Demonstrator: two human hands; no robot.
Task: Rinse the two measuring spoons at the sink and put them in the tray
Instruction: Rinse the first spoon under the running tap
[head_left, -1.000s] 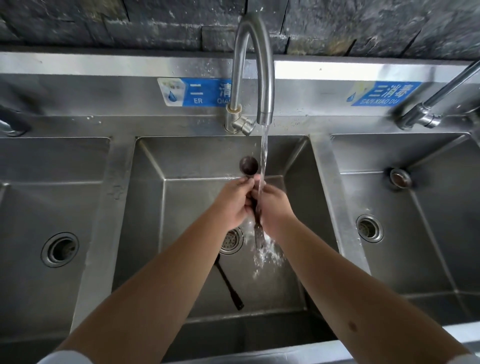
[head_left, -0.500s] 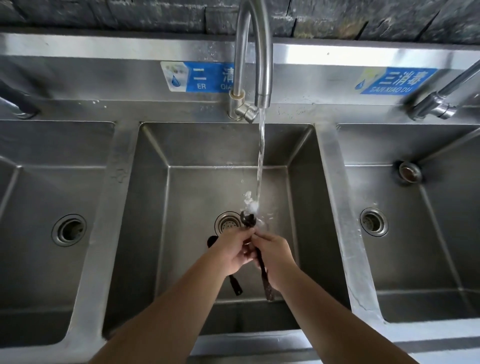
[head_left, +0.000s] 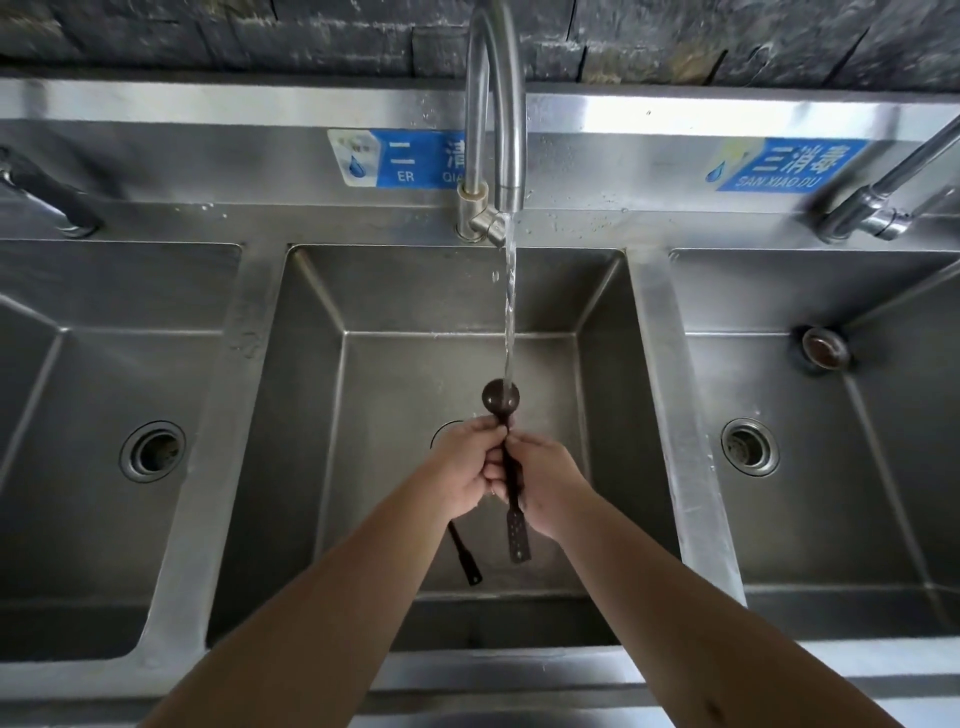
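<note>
Both hands, left hand (head_left: 464, 467) and right hand (head_left: 545, 483), gripped one dark measuring spoon (head_left: 511, 483) over the middle sink (head_left: 311, 415), bowl under the faucet (head_left: 498, 104) stream; second spoon (head_left: 465, 558) lay on the basin floor.

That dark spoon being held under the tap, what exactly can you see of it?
The measuring spoon is dark brown, looks like plastic, with a small round bowl and a long thin handle ending in a flat, wider tab with small holes. It is held lengthwise over the middle basin, bowl pointing away from the person, right under the running water, which strikes the bowl. The left hand and right hand both grip the handle's middle; the tab sticks out free below them.
</note>
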